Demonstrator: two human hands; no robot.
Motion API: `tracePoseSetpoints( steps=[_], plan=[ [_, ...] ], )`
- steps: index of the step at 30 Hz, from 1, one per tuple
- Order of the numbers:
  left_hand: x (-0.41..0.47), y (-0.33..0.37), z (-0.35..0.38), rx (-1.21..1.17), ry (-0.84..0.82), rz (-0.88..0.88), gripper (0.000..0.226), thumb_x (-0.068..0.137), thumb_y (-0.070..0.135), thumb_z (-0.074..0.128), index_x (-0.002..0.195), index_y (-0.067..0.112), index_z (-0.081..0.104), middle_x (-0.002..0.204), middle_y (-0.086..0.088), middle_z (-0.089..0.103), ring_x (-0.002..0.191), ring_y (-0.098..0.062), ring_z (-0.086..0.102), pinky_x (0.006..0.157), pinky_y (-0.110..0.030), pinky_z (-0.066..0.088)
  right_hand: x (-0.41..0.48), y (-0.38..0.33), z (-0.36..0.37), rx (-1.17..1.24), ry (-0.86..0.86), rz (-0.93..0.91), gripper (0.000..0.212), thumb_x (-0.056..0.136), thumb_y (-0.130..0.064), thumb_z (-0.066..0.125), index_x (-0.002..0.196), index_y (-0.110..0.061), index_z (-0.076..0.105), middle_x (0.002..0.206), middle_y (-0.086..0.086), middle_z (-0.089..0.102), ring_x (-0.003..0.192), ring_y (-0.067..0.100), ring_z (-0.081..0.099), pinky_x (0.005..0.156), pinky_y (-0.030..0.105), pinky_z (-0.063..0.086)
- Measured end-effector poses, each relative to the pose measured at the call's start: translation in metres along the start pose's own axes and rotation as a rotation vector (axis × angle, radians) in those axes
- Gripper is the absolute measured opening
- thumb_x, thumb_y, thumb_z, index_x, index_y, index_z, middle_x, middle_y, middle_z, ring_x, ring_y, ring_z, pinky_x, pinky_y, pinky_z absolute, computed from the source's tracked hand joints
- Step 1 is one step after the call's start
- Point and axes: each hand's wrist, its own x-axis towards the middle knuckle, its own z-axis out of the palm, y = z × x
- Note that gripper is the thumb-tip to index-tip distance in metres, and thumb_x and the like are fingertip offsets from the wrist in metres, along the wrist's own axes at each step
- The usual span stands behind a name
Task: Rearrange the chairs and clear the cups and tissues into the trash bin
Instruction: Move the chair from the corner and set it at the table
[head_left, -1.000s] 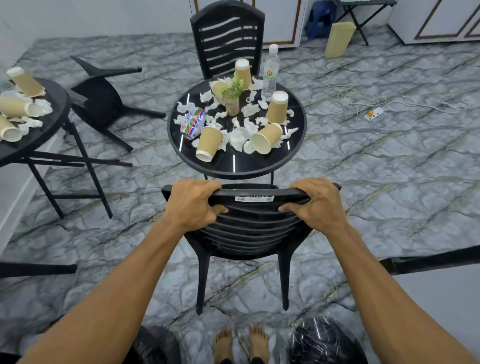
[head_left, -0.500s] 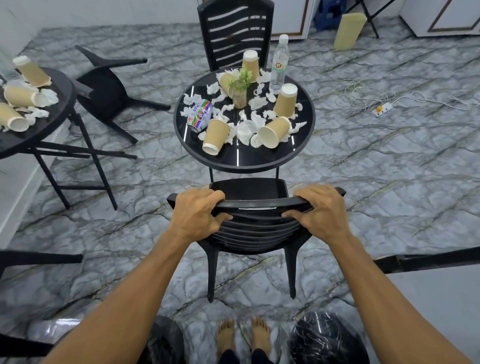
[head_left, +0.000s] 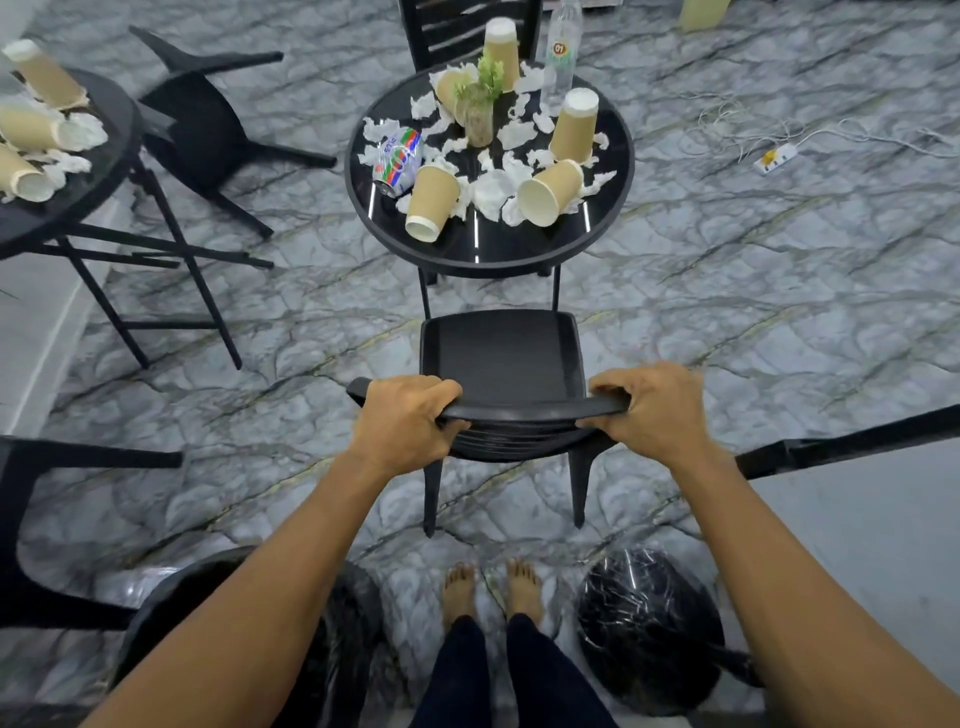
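now both hands clamp the chair's top rail.
my left hand (head_left: 402, 415) and right hand (head_left: 647, 408) grip the chair (head_left: 501, 358); the round table (head_left: 488, 249) lies straight ahead.

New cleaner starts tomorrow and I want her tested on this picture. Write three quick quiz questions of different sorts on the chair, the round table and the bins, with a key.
1. True or false: both hands hold the top rail of the black chair.
2. Multiple choice: on the round table ahead, how many paper cups stand upside down, base up? A) none B) two C) five
3. Short answer: where are the two bag-lined bins in relation to the person's feet?

Key
1. True: the left hand and right hand each have a grip on the rail.
2. B: one cup at the far edge and one cup on the right.
3. One bin on the left of the feet and one bin on the right.
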Motion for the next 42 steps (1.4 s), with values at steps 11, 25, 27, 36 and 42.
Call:
tracePoseSetpoints(
  steps=[11,25,27,36,42],
  plan=[
    [-0.043,0.024,0.003,0.043,-0.088,-0.007,0.009,0.063,0.017,0.053,0.069,0.016,0.06,0.055,0.001,0.055,0.047,-0.027,0.051,0.043,-0.027,0.033,-0.05,-0.006,0.007,0.014,-0.037,-0.074,0.01,0.061,-0.019,0.076,0.068,-0.021,0.07,0.06,-0.004,0.065,0.058,0.021,0.062,0.05,0.034,0.047],
    [-0.071,0.05,0.011,0.113,-0.154,-0.168,0.018,0.063,0.016,0.076,0.074,0.023,0.063,0.065,0.006,0.059,0.062,-0.023,0.058,0.051,-0.026,0.027,-0.08,-0.014,0.012,-0.013,-0.08,0.086,0.024,0.05,-0.013,0.084,0.065,-0.025,0.069,0.06,-0.005,0.059,0.067,0.022,0.057,0.062,0.032,0.044],
    [-0.07,0.052,0.009,0.123,-0.194,-0.186,0.016,0.067,0.02,0.075,0.076,0.023,0.062,0.069,0.005,0.06,0.068,-0.023,0.059,0.053,-0.028,0.028,-0.084,-0.016,0.013,-0.009,-0.051,0.084,0.024,0.052,-0.015,0.086,0.067,-0.025,0.071,0.065,-0.008,0.062,0.077,0.02,0.058,0.068,0.035,0.045],
    [-0.068,0.07,-0.004,-0.245,-0.293,-0.165,0.061,0.081,0.085,0.04,0.095,0.033,0.069,0.084,0.014,0.069,0.079,-0.006,0.062,0.073,-0.033,0.05,-0.098,-0.038,-0.001,0.142,-0.084,0.018,0.056,0.07,-0.087,0.054,0.077,-0.033,0.071,0.073,-0.019,0.066,0.073,0.005,0.06,0.079,0.041,0.043],
    [-0.065,0.069,-0.001,-0.218,-0.326,-0.2,0.062,0.081,0.085,0.041,0.072,0.03,0.067,0.065,0.009,0.062,0.063,-0.008,0.056,0.063,-0.039,0.049,-0.093,-0.039,-0.007,0.148,-0.166,0.044,0.056,0.074,-0.086,0.051,0.071,-0.033,0.07,0.061,-0.022,0.059,0.062,0.002,0.055,0.071,0.037,0.046]
  ],
)
